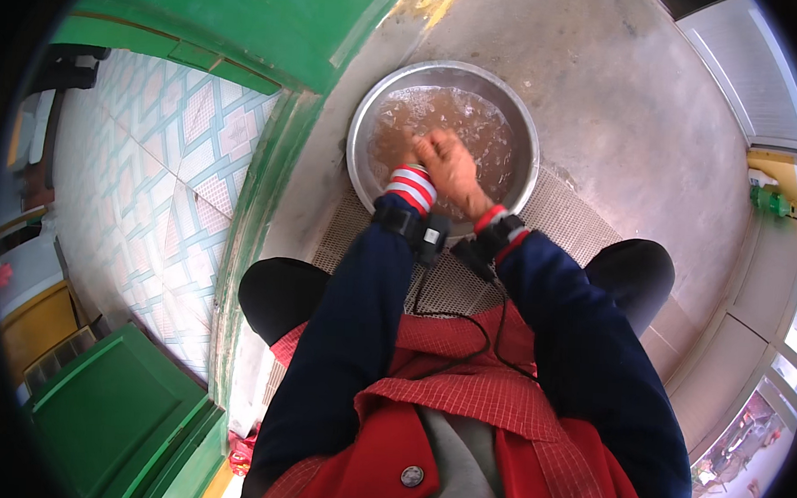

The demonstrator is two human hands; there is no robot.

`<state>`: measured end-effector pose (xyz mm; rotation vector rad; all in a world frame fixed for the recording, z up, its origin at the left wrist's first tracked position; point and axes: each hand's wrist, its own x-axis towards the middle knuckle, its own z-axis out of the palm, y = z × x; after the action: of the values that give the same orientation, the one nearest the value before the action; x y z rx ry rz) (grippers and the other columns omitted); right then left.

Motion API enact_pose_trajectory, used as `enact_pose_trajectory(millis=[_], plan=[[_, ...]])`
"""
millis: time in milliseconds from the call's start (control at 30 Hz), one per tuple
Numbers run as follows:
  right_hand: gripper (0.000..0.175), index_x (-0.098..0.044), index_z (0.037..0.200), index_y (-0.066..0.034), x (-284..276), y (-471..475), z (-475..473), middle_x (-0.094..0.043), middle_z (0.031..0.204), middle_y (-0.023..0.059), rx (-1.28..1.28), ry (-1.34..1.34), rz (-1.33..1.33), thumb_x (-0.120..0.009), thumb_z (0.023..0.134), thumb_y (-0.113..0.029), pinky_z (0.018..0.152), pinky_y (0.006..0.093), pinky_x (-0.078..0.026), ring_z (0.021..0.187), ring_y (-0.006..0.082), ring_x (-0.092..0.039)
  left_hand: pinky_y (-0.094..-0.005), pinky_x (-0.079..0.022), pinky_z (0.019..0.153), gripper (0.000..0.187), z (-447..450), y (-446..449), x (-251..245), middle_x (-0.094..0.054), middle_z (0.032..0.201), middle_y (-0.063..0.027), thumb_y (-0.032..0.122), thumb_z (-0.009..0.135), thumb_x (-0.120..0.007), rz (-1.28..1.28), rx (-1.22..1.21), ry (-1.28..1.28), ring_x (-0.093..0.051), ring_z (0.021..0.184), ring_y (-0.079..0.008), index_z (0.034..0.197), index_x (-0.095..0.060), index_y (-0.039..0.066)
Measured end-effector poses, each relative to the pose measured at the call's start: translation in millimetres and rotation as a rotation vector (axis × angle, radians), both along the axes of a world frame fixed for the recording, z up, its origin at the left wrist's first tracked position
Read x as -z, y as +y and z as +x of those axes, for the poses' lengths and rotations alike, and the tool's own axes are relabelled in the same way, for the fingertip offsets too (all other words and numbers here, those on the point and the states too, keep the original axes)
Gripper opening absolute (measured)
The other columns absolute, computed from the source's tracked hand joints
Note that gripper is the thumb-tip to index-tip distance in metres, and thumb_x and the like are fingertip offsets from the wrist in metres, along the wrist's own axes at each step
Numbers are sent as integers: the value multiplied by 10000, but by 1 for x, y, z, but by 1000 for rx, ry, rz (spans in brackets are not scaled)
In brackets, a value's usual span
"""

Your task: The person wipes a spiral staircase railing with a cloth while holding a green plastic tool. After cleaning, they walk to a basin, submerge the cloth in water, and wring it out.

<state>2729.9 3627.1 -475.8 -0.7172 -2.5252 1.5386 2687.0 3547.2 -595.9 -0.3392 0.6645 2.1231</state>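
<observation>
A round metal basin (531, 144) holds murky brown water (489, 128) with foam and bubbles on its surface. Over the water, my right hand (449, 165) has its fingers bent and lies against or just beside my left hand (412, 149). The left one is blurred and mostly hidden behind the right hand and a red-and-white striped cuff. Whether anything is between the hands cannot be told. Black straps with small dark devices circle both wrists, and thin black cables hang from them towards my lap.
The basin stands on a concrete floor (609, 91), partly against a perforated mat (563, 203). A green door frame (267, 174) and tiled floor (166, 169) lie to the left. A green plastic bottle (769, 200) is at the far right. My knees flank the mat.
</observation>
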Motion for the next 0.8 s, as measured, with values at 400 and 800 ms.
enact_pose_trajectory(millis=[400,800], plan=[[324,-598,893,-100,11,-5,7,-582,977,192,-25,-121,18,-480,856,-399,770,438,-454,881,389,-565,-335,-477,734,578,15,-2,-34,-576,966,-136,585,867,-395,-342,-139,-167,-553,822,-233,922,-589,43],[466,-516,1167,-168,94,51,26,-613,1030,147,496,-312,181,-518,821,-480,861,424,-434,1018,329,-560,-623,-296,950,797,20,-24,-54,-13,1480,-123,544,856,-463,-644,-44,-216,-189,1284,-443,1420,-59,152]])
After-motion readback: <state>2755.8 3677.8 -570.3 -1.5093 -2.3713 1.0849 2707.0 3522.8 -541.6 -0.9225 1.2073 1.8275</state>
